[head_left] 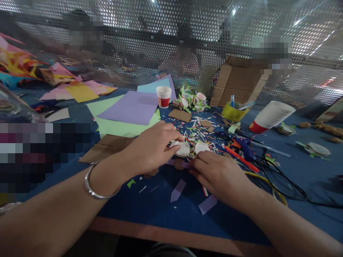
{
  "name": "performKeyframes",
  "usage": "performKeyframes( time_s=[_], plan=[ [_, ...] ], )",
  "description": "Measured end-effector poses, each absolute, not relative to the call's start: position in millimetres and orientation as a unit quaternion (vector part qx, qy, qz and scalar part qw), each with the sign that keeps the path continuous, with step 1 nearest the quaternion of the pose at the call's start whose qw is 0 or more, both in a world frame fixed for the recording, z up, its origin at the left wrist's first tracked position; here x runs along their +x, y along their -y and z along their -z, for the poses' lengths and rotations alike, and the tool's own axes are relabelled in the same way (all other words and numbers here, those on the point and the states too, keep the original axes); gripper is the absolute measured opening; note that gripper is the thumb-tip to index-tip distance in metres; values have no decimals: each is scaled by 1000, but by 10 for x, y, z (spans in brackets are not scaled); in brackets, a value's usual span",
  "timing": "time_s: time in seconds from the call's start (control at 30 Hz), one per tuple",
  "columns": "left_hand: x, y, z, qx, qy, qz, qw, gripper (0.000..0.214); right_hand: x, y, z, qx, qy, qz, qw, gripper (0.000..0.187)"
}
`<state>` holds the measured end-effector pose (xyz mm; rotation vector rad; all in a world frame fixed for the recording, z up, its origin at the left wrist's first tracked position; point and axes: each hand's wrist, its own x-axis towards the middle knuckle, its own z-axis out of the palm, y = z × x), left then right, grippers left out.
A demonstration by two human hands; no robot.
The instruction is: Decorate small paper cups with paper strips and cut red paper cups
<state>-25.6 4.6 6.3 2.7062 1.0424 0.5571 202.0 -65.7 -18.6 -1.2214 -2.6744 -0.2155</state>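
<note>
My left hand (154, 148) has its thumb and index finger closed at the left edge of a white round cup base (183, 150). A second white round piece (202, 147) lies just right of it, beside the knuckles of my right hand (217, 173). My right fingers are curled at the right end of a purple paper strip (185, 165), which has a small brown cardboard piece (179, 164) at its middle. My fingers partly hide the strip's ends. Two loose purple paper pieces (178, 190) lie nearer the table edge.
Paper scraps (198, 125) litter the blue table. Purple paper (131, 107) and a cup stack (163, 97) stand behind. To the right are a tilted cup stack (273, 116), a blue glue gun (245, 147), orange-handled scissors (243, 159) and black cables (289, 182). A perforated screen (150, 46) closes off the back.
</note>
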Motion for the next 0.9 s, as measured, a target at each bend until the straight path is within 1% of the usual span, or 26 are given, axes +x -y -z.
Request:
performKeyframes(
  time_s=[0.1, 0.23, 0.3, 0.43, 0.53, 0.63, 0.7, 0.8, 0.9],
  plan=[
    [-231, -62, -15, 912, -354, -163, 127, 25, 2011, 648, 205, -402, 906, 96, 92, 16],
    [-210, -68, -19, 891, -382, -157, 188, 39, 1996, 645, 195, -407, 904, 98, 85, 10],
    [-210, -83, -17, 886, -387, -159, 202, 42, 1985, 642, 191, -408, 904, 102, 80, 9],
    [-198, -123, 35, 895, -369, -159, 193, 40, 1973, 625, 207, -394, 909, 123, 66, 13],
    [-171, -142, 66, 899, -363, -159, 186, 40, 1973, 616, 216, -379, 912, 141, 74, 17],
    [-163, -155, 45, 890, -371, -172, 204, 38, 1987, 617, 205, -372, 913, 145, 84, 21],
    [-186, -170, 12, 877, -368, -208, 228, 38, 2009, 620, 192, -374, 910, 141, 107, 23],
    [-248, -205, -26, 859, -351, -284, 243, 45, 2056, 617, 177, -380, 901, 110, 175, 23],
    [-293, -232, -16, 863, -343, -290, 230, 51, 2104, 598, 166, -390, 890, 51, 231, 21]
  ],
)
